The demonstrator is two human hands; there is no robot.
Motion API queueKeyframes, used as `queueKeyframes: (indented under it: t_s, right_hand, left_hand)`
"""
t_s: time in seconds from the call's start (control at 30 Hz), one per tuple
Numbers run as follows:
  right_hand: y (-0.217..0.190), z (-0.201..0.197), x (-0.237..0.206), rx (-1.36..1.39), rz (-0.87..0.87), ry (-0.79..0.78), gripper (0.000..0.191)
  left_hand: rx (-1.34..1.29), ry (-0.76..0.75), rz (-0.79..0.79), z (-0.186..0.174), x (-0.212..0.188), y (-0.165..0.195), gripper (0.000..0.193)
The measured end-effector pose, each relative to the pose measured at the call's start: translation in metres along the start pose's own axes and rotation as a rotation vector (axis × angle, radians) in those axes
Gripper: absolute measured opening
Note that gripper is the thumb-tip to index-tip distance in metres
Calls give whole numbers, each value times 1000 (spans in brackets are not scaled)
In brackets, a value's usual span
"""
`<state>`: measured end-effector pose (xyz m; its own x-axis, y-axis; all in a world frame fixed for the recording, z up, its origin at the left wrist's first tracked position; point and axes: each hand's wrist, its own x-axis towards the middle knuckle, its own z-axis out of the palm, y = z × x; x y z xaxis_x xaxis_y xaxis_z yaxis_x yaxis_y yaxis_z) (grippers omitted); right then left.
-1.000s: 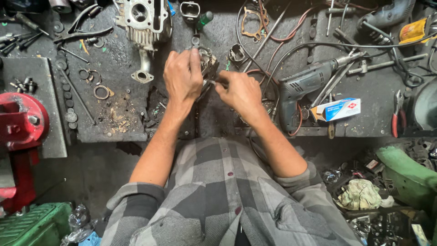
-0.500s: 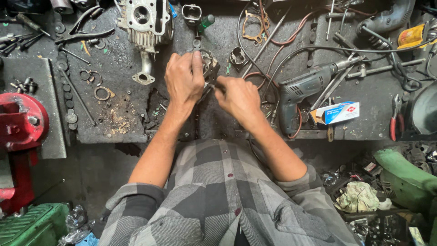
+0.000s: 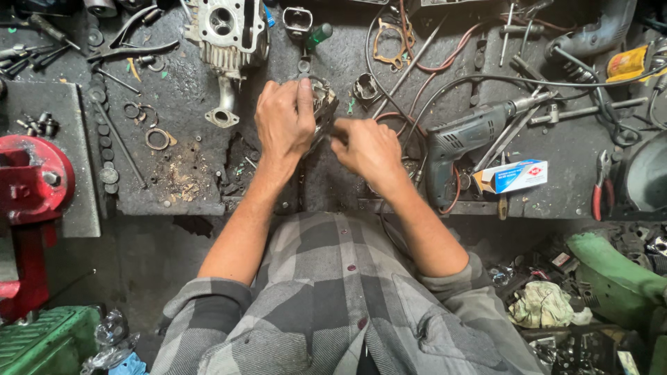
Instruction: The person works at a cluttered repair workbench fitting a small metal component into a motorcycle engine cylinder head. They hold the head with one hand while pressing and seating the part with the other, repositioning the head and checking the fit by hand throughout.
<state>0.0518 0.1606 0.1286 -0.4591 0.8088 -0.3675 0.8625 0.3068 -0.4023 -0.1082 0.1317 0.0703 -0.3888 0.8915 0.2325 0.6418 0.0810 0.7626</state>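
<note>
My left hand (image 3: 283, 121) is wrapped over a dark round metal engine part (image 3: 324, 103) at the middle of the greasy workbench (image 3: 194, 180), gripping it from above. My right hand (image 3: 368, 149) sits just right of it, fingertips pinched against the part's side; whatever they pinch is too small to make out. Most of the part is hidden under the left hand.
A finned cylinder head (image 3: 224, 28) stands at the back left, an electric drill (image 3: 472, 135) and a small blue-and-white box (image 3: 513, 175) lie to the right. A red vise (image 3: 31, 180) is at the left edge. Loose rings, pliers, screwdrivers, cables and gaskets litter the bench.
Both hands have shifted slightly, staying on the part. The right hand's fingers have drawn closer to the part's side.
</note>
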Motion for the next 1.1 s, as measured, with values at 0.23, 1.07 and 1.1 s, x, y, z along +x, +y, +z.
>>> queueKeyframes:
  t_s: [0.23,1.07,1.1]
  right_hand:
    - [10,10,-4,109,-124,250,20]
    - [-8,1,-3,0,-149,139,18]
    - [-7,0,-2,7,-166,127,20]
  left_hand:
    - [-19,75,43,-2,-2,3,37]
    - [-12,83,49,-2,0,2,38]
    - [-17,105,70,-1,1,2,38]
